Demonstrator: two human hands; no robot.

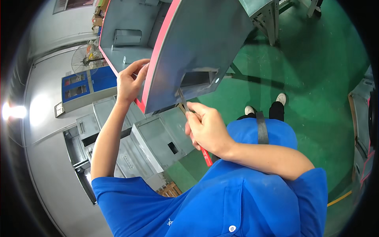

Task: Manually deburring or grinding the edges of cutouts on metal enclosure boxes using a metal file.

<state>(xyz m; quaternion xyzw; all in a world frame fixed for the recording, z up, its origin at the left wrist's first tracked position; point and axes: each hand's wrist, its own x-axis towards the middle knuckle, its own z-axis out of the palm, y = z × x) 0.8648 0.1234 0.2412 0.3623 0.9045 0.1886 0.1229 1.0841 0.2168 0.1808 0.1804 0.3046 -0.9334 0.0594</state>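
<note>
A grey metal cabinet [185, 43] with a pink-edged rim stands tilted in front of me. Near the lower end of its side panel is a rectangular cutout [196, 79]. In my right hand [209, 128] is a red-handled file [206, 156], gripped where its flat metal blade meets the fingers. Its tip touches the panel by the cutout's near left corner. My left hand [130, 81] grips the pink edge [148, 81] at the cabinet's open side, fingers bent and partly hidden behind that edge.
Grey metal cabinets [158, 138] stand at the left, with a blue-doored cabinet [89, 83] and a fan [85, 61] beyond. A metal stand [270, 23] rises at the top right. More grey panels [361, 114] line the right side. The floor [316, 106] is green.
</note>
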